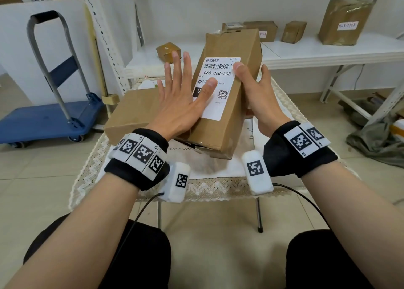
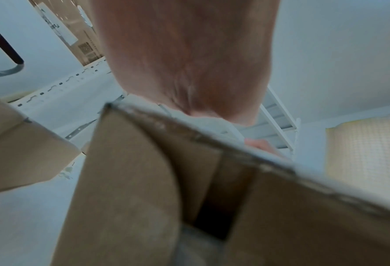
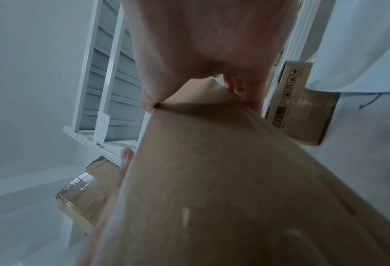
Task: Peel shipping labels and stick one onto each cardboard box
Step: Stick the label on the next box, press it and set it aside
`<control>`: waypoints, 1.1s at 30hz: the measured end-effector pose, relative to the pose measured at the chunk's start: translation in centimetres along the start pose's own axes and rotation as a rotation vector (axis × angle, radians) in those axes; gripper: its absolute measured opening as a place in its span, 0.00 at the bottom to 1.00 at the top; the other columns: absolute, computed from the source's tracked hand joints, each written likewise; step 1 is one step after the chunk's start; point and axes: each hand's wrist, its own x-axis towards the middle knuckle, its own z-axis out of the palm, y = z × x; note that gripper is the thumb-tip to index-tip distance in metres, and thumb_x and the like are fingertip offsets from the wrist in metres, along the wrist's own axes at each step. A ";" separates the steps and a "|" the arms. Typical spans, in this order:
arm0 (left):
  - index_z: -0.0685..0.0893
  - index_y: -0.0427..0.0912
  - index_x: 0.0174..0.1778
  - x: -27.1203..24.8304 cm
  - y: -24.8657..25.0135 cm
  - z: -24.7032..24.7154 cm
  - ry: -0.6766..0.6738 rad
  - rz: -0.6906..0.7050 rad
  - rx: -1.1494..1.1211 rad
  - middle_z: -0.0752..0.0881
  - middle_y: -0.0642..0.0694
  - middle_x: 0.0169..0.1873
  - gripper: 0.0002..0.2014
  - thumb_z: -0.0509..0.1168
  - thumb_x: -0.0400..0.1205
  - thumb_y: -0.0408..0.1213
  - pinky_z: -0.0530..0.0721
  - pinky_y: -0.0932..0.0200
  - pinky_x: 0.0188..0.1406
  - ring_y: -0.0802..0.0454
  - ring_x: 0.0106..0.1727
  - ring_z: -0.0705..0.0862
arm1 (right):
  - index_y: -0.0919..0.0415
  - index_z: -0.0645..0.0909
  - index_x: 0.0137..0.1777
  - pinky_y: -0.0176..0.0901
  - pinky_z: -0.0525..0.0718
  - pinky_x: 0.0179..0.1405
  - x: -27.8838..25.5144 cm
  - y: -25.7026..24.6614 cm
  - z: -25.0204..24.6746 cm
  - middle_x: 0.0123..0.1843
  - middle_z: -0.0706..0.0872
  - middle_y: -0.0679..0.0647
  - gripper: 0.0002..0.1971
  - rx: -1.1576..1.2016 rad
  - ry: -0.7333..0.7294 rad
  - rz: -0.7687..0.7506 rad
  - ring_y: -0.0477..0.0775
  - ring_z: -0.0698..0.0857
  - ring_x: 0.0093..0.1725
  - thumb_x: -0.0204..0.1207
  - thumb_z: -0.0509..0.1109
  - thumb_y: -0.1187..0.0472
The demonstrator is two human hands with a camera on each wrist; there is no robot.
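At far left a blue cart (image 1: 50, 122) stands on the floor, well apart from the work. Next, a flat box (image 1: 133, 111) lies on the counter (image 1: 140, 188), no label visible on it. The left hand (image 1: 181, 96) is spread flat with straight fingers, its thumb pressing the label (image 1: 218, 87) where it sits on the upper face of the tilted box (image 1: 227, 105), raised off the counter at its far end. The right hand (image 1: 255, 92) grasps that box along its right side, thumb on the label's top right corner and fingers wrapped behind.

The step in hand looks like smoothing the label down. The next move probably calls for rubbing out the edges, setting this box aside, then peeling a fresh label for the flat box. More boxes sit on the shelf (image 1: 328, 52) at right.
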 end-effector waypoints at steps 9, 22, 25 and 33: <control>0.31 0.51 0.89 -1.1 2.2 1.1 -0.010 0.097 0.061 0.27 0.50 0.88 0.42 0.45 0.87 0.67 0.29 0.40 0.86 0.48 0.88 0.27 | 0.43 0.47 0.90 0.64 0.82 0.71 0.2 0.4 0.7 0.78 0.81 0.42 0.64 -0.004 0.011 -0.026 0.52 0.83 0.74 0.58 0.76 0.23; 0.29 0.51 0.88 -0.1 -0.8 -0.1 0.001 -0.014 0.026 0.27 0.49 0.88 0.42 0.42 0.87 0.68 0.30 0.35 0.86 0.46 0.88 0.27 | 0.46 0.55 0.87 0.68 0.86 0.66 0.4 0.2 -0.4 0.74 0.85 0.45 0.62 0.115 0.059 0.013 0.54 0.87 0.68 0.56 0.78 0.23; 0.29 0.52 0.88 -0.2 -0.6 -0.2 0.020 -0.002 0.013 0.27 0.49 0.88 0.43 0.42 0.86 0.70 0.29 0.36 0.86 0.47 0.88 0.27 | 0.46 0.55 0.87 0.67 0.86 0.65 0.3 0.3 -0.4 0.74 0.84 0.45 0.60 0.119 0.072 0.009 0.53 0.87 0.68 0.58 0.77 0.25; 0.32 0.53 0.89 -0.7 1.4 1.2 -0.002 0.081 0.027 0.28 0.50 0.88 0.42 0.44 0.87 0.68 0.28 0.38 0.86 0.48 0.88 0.27 | 0.46 0.58 0.86 0.64 0.87 0.65 0.4 0.5 0.5 0.71 0.86 0.42 0.57 0.110 0.062 -0.014 0.50 0.87 0.68 0.60 0.77 0.26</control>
